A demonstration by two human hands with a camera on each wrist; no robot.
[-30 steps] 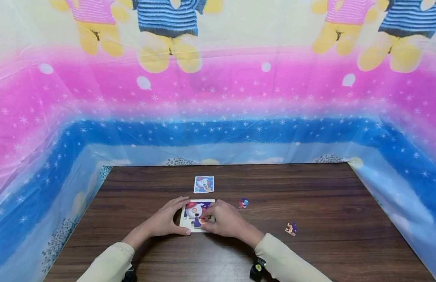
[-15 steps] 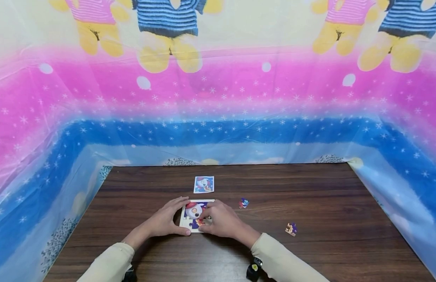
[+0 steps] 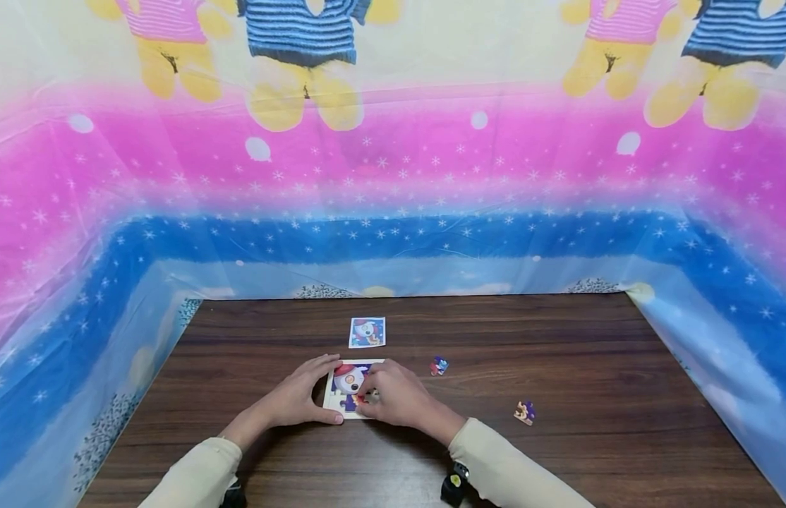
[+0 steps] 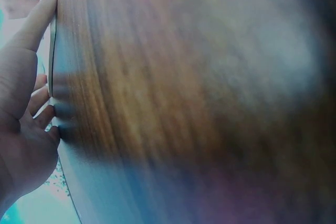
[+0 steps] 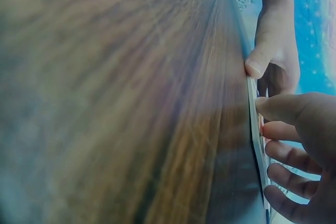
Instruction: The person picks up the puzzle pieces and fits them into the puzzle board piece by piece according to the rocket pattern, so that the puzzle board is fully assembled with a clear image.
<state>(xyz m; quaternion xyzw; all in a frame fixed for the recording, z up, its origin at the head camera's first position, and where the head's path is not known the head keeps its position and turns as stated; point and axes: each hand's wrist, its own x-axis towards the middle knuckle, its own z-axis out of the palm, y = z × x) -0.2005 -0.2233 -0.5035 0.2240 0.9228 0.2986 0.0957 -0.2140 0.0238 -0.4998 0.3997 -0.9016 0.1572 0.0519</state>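
In the head view a small jigsaw puzzle tray with a pale rim lies on the table, showing a white dog's face in a red hat. My left hand spans the tray's left side, thumb at the near edge and fingers at the far corner, holding it. Over the right part of the tray, my right hand pinches a purple-and-orange puzzle piece low in the picture; the hand hides part of it. In the right wrist view, the thumb and index finger meet at the tray's surface.
Two loose puzzle pieces lie to the right: one blue and red, one purple and yellow. Behind the tray is a picture card with the same dog. A printed cloth stands around the brown table.
My right hand has shifted slightly left over the tray, and the purple-and-orange piece has moved left with it. The left hand, the loose pieces and the card stay in place.
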